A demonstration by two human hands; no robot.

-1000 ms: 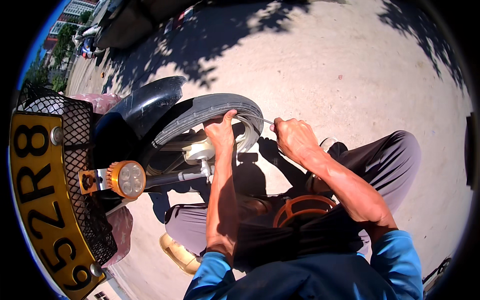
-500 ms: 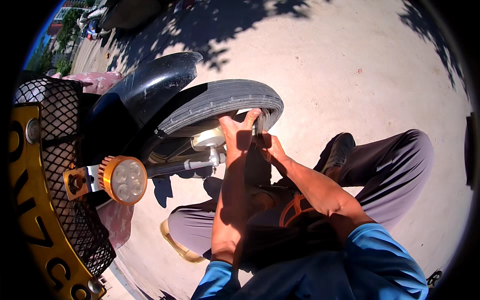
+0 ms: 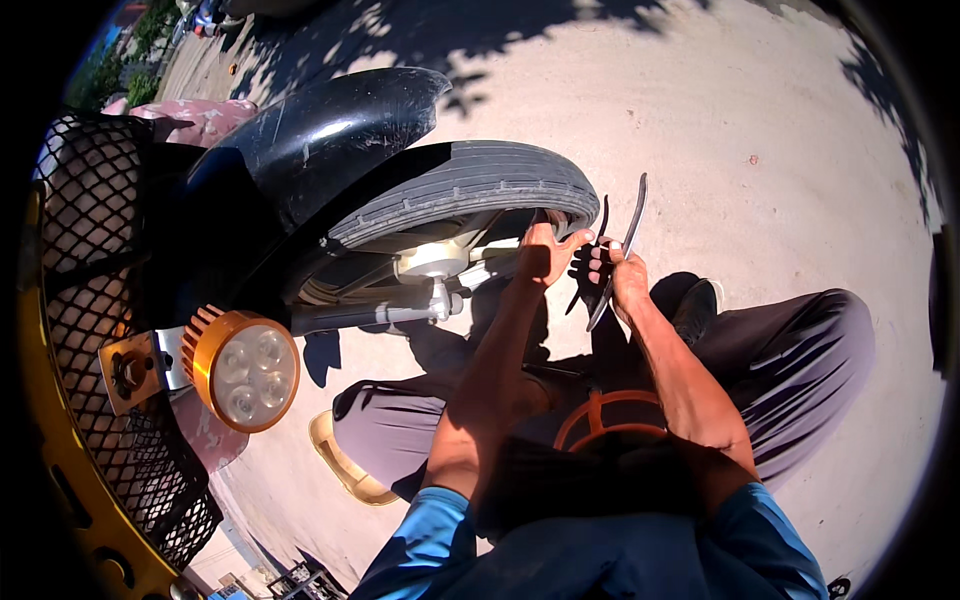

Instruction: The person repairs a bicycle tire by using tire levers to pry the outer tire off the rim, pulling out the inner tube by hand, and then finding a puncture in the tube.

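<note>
Just right of the front tyre (image 3: 470,180), holds a curved metal tyre lever (image 3: 637,215) clasped in the right hand (image 3: 628,275), near the rubber but apart from it. Slants lengthwise from an upper-right tip to a lower-left one, crossing the right grip between them. At the tyre's inner edge, reaches in with the left hand (image 3: 548,255), the nearer to the tyre, thumb outstretched toward the lever; cannot tell how closed, with fingers partly hidden.
</note>
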